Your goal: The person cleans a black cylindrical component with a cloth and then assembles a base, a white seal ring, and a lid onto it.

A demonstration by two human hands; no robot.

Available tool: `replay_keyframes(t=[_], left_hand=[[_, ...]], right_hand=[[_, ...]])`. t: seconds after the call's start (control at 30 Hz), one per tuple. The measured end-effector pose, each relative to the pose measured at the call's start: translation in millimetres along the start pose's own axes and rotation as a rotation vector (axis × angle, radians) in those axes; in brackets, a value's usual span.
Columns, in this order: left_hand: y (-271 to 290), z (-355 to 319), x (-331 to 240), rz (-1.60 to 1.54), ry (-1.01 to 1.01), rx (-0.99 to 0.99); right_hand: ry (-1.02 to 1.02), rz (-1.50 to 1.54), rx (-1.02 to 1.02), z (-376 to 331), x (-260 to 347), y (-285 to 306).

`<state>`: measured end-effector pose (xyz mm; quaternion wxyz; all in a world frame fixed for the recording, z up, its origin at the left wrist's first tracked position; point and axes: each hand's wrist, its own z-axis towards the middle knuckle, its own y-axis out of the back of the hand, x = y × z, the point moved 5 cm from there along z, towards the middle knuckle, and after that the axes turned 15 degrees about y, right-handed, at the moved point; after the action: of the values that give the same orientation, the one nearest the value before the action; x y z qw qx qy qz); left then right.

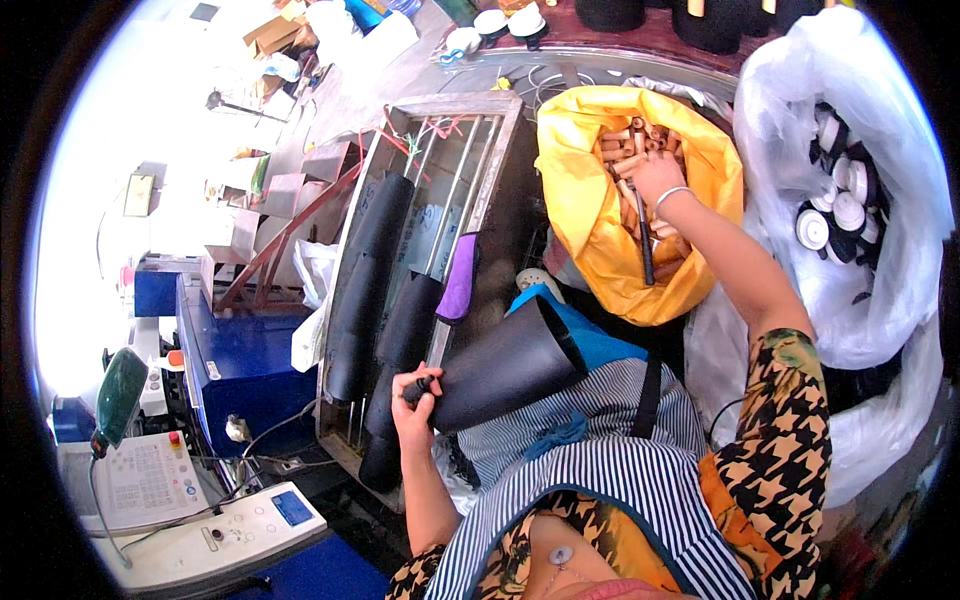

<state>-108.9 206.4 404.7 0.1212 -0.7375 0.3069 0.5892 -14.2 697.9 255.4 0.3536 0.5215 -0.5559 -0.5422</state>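
A wide-mouthed black tapered tube [505,372] lies across my lap, its open end pointing right. My left hand [413,400] is closed around a small black knob [418,389] at the tube's narrow end; whether the two are joined I cannot tell. My right hand [655,178] reaches into a yellow sack [570,215] filled with short brown wooden handles [622,150]. Its fingers are curled among the handles, and what they grip is partly hidden. A dark slender rod with a black end [647,262] leans in the sack just below that hand.
Left of me, a metal-framed rack [495,110] holds several black tubes [375,235] and a purple cloth [459,278]. A clear plastic bag [780,250] with black-and-white round parts [848,212] stands at right. A control panel [255,530] and blue cabinet [245,350] are at far left.
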Motion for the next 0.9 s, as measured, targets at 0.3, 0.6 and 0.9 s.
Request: replay_keyframes(t=[0.3,0.6,0.9], left_hand=[[-3.3,-11.9,1.3,-0.177,0.032,-0.107],[-15.9,-8.3,11.0,-0.428,0.075,-0.227],[-41.3,-18.4,-5.7,-0.222,-0.100,-0.193]], right_hand=[[-0.029,0.389,-0.285,57.6,-12.3,-85.8],[0.315,0.704,-0.883,-65.8,57.9,136.9],[0.805,0.673,-0.726,-113.1,226.1,233.1]])
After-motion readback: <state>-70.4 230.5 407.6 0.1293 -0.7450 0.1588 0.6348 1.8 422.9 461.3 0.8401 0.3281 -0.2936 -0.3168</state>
